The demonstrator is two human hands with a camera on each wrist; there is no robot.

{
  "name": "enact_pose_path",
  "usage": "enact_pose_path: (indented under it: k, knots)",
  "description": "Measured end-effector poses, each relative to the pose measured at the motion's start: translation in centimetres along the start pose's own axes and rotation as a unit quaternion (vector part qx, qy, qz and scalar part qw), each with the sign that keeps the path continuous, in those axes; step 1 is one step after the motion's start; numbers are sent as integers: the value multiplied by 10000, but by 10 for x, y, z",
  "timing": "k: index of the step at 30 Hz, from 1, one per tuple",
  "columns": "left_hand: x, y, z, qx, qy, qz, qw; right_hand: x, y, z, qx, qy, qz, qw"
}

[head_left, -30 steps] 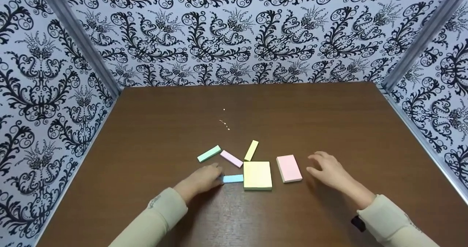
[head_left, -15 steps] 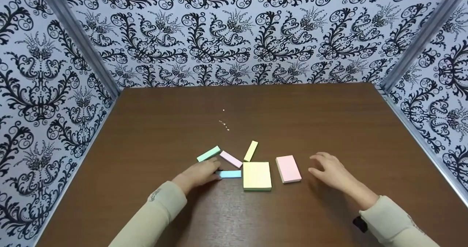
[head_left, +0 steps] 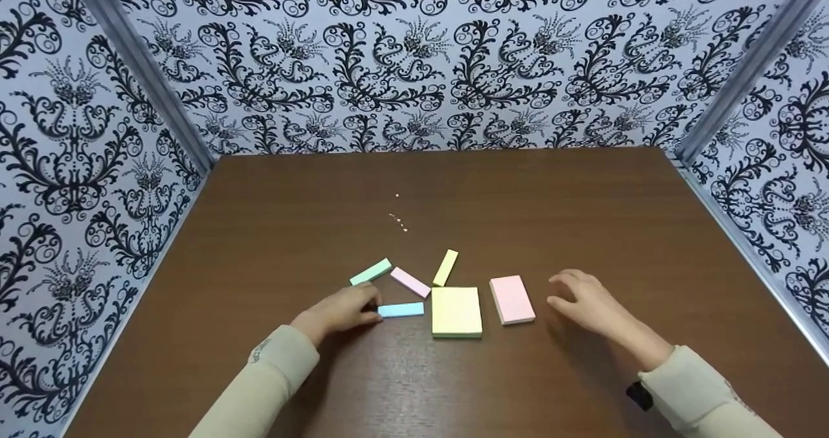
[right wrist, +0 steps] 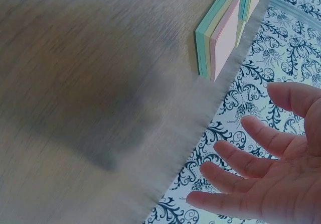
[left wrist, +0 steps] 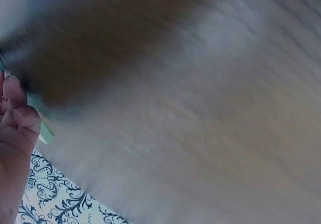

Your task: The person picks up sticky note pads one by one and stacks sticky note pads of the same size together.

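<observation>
A blue strip pad of sticky notes (head_left: 401,310) lies flat on the brown table. At its left end is my left hand (head_left: 340,310), fingers bent, thumb and fingertips beside the end, the strip's whole length showing. A square yellow sticky note pad (head_left: 456,311) with a green edge below lies just right of the strip. To its right is a smaller pink-topped sticky note pad (head_left: 512,300), with yellow and green layers in the right wrist view. My right hand (head_left: 586,300) hovers right of that pad, fingers spread and holding nothing. The left wrist view barely shows the left fingertips.
Behind the blue strip lie a green strip pad (head_left: 370,272), a pink strip pad (head_left: 410,282) and a yellow strip pad (head_left: 445,268). Small white specks (head_left: 399,220) dot the table (head_left: 291,205) farther back. Black-and-white patterned walls (head_left: 401,62) enclose the back and sides.
The blue strip has moved away from me and slightly left, off the yellow pad's edge. My left hand has drawn back leftward from the strip. The right hand stays nearly still.
</observation>
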State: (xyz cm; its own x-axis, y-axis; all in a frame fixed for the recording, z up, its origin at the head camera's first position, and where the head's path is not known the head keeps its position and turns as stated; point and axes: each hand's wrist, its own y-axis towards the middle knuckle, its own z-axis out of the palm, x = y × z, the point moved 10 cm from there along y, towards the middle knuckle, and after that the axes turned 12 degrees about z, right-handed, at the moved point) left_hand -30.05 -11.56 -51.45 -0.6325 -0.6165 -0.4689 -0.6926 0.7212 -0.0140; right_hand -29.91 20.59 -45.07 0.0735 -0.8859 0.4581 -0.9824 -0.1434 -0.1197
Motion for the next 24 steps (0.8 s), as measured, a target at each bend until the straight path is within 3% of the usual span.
enact_pose_path:
  k: [15,19,24]
  knots:
    - [1,4,0,-284,-41,249,9993,13,4,0,-114,134,-179,9997]
    - [5,2,-1,-469,-499,198,9975,36,12,0,-173,71,-317,9993]
    - [7,3,-3,-862,-850,358,9920,90,30,4,-342,-265,-976,9943]
